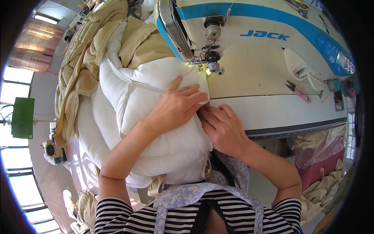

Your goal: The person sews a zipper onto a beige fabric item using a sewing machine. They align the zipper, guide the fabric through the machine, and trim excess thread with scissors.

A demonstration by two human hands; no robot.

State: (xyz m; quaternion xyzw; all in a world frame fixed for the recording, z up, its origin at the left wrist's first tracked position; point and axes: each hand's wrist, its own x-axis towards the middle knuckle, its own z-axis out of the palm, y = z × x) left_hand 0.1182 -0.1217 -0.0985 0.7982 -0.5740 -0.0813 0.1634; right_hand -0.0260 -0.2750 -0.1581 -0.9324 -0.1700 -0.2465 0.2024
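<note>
A bulky white padded fabric piece (156,74) lies across the left of the machine table, its right edge under the sewing machine's needle area (202,68). My left hand (175,103) rests over it, outer fingers stretched on the padding and the inner fingers bent at the edge, closed on it. Just to the right, my right hand (224,130) has its fingers curled around the same edge, closed on the fabric. The fingertips of both hands almost meet, and the right ones are partly hidden. A small lamp lights the spot by the presser foot.
The white and blue sewing machine (249,35) rises right ahead. Pink-handled thread snips (299,91) lie on the right of the table, beside a white iron-shaped object (302,70). A ruler strip (288,130) runs along the front edge. Beige fabric (89,58) is heaped at the far left.
</note>
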